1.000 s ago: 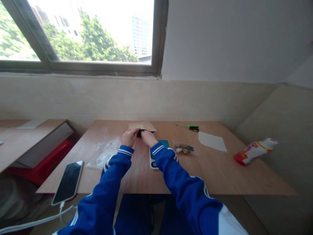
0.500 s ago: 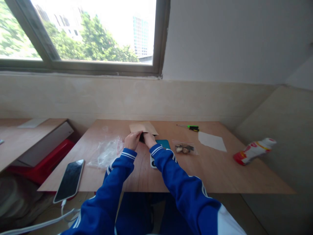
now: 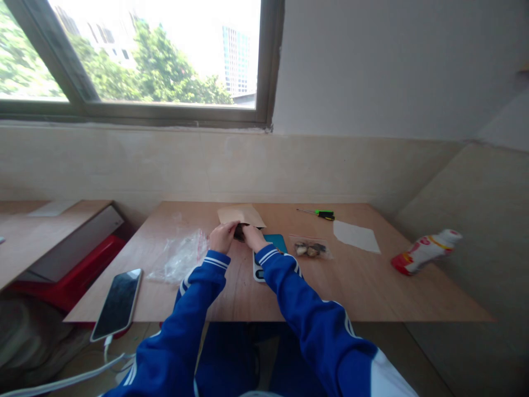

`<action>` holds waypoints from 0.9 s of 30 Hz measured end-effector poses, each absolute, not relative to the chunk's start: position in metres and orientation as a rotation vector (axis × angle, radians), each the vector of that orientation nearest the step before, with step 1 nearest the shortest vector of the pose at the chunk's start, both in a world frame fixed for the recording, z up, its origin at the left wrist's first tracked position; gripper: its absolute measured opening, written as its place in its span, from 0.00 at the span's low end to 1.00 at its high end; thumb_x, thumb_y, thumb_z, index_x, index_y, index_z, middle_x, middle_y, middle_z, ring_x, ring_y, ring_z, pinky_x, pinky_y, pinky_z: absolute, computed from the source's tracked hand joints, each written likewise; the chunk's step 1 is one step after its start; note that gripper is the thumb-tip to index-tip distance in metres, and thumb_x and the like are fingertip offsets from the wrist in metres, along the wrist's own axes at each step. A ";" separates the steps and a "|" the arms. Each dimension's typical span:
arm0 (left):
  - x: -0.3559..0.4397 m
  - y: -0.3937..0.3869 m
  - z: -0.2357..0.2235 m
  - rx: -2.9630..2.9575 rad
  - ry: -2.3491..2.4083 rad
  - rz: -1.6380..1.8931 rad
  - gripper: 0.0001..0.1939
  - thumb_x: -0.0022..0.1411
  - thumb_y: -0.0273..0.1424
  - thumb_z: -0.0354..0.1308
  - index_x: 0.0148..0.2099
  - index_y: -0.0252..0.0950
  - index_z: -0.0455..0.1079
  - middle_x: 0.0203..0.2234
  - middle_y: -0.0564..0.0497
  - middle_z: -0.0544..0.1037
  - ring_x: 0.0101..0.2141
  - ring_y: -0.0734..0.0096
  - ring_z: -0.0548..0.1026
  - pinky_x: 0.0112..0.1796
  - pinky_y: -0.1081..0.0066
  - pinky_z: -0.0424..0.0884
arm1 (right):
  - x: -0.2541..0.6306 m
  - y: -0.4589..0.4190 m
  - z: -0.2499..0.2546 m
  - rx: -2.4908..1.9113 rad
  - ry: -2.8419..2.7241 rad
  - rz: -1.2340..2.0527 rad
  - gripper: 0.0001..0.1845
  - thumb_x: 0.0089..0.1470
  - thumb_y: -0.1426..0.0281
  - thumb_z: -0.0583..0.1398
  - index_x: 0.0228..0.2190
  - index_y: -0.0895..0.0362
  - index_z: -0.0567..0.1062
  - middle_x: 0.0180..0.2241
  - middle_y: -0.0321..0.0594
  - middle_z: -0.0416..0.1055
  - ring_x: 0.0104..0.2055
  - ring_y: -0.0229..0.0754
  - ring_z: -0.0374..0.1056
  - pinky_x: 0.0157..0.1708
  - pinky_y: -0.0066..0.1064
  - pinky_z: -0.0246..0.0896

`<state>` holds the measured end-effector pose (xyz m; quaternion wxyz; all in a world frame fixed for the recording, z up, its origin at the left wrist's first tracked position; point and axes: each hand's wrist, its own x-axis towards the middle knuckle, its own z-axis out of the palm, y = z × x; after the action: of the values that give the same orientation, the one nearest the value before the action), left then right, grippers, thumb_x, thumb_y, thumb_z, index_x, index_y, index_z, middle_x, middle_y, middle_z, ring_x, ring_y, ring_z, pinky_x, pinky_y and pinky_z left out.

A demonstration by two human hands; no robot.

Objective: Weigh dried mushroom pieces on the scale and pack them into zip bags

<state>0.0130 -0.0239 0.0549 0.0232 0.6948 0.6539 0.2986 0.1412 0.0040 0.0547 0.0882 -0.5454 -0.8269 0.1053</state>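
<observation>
Head view: our left hand (image 3: 221, 238) pinched one edge of brown bag (image 3: 242, 214); right hand (image 3: 253, 238), grip hidden, touched its mouth; table (image 3: 351, 286) stretched right of it.

Far wall (image 3: 372, 71): plain grey-white above, beige tile (image 3: 289, 165) below
Window (image 3: 194, 38): set at far left, with a grey-brown metal frame (image 3: 268, 60)
Outside: green trees (image 3: 159, 66) and a pale tower (image 3: 236, 60) under white glare
Right wall (image 3: 475, 204): tiled below, meeting the far wall in a dim corner
Table (image 3: 359, 292): wood-topped, standing close to the far wall
Second table (image 3: 82, 223): wood-topped, at left, separated by a gap
Red seat (image 3: 85, 271): low at left, partly hidden
Floor (image 3: 392, 335): brownish, in shadow beneath the near edge
Light: daylight, strong at left, weaker toward right
</observation>
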 end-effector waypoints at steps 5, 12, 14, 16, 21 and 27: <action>0.011 -0.024 0.055 2.144 2.021 0.940 0.14 0.66 0.32 0.50 0.49 0.44 0.75 0.41 0.49 0.81 0.41 0.65 0.78 0.41 0.73 0.70 | 0.145 -0.004 0.059 -1.601 -2.457 0.242 0.18 0.61 0.77 0.50 0.50 0.63 0.70 0.44 0.57 0.75 0.46 0.50 0.73 0.44 0.37 0.67; 0.008 -0.022 0.061 2.130 2.023 0.940 0.15 0.66 0.32 0.51 0.50 0.44 0.75 0.40 0.50 0.82 0.39 0.67 0.79 0.40 0.73 0.70 | 0.152 -0.029 0.072 -1.508 -2.365 0.141 0.16 0.60 0.76 0.52 0.49 0.61 0.70 0.48 0.54 0.72 0.51 0.49 0.68 0.50 0.36 0.62; 0.006 -0.022 0.064 2.115 2.039 0.931 0.14 0.66 0.33 0.51 0.49 0.44 0.75 0.39 0.49 0.82 0.39 0.66 0.79 0.39 0.73 0.70 | 0.159 -0.039 0.077 -1.466 -2.309 0.161 0.15 0.59 0.74 0.55 0.48 0.61 0.70 0.48 0.51 0.72 0.51 0.47 0.68 0.50 0.35 0.61; 0.003 -0.021 0.067 2.100 2.051 0.924 0.14 0.66 0.33 0.51 0.48 0.44 0.75 0.39 0.49 0.82 0.38 0.66 0.79 0.39 0.73 0.70 | 0.174 -0.046 0.079 -1.377 -2.197 0.259 0.15 0.57 0.71 0.58 0.47 0.59 0.70 0.46 0.48 0.73 0.49 0.46 0.69 0.49 0.35 0.62; -0.003 -0.018 0.071 2.072 2.059 0.923 0.14 0.65 0.34 0.51 0.48 0.44 0.76 0.40 0.49 0.82 0.39 0.65 0.79 0.39 0.72 0.70 | 0.223 -0.043 0.061 -1.283 -1.911 0.429 0.14 0.51 0.67 0.63 0.40 0.56 0.70 0.39 0.41 0.73 0.42 0.42 0.69 0.43 0.34 0.63; 0.002 -0.018 0.069 2.068 2.024 0.935 0.14 0.65 0.34 0.51 0.48 0.44 0.76 0.40 0.49 0.82 0.40 0.65 0.79 0.40 0.72 0.70 | 0.234 -0.027 0.030 -1.664 -2.097 0.117 0.15 0.49 0.71 0.65 0.39 0.59 0.69 0.42 0.47 0.70 0.46 0.49 0.65 0.44 0.38 0.58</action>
<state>0.0020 -0.0177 0.0686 0.0503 0.6792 0.6648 0.3069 0.2341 -0.0266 0.0297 0.2289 -0.6045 -0.7618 0.0425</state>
